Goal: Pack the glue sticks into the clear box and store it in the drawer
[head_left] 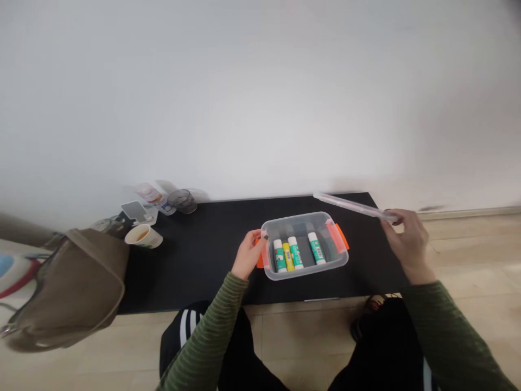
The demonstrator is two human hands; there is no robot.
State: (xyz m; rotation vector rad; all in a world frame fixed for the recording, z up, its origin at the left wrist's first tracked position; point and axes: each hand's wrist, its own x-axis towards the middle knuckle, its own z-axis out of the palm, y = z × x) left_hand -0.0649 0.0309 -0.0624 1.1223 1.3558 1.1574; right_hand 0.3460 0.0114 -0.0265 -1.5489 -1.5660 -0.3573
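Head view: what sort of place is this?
Probably a home or office room, can't tell which: rectangular black table against a plain white wall, with a pale beige tiled floor.

An indoor room is shown, perhaps in a home or an office; which of the two cannot be told. The upper frame is filled by a plain white wall (285, 108), and pale floor tiles (301, 336) are seen at the bottom and right. A black table (195, 266) is set against the wall. Everyday belongings are gathered at the left: a brown bag (81, 288), a paper cup (151, 239) partly filled with drink, and a dark see-through tumbler (185, 202).
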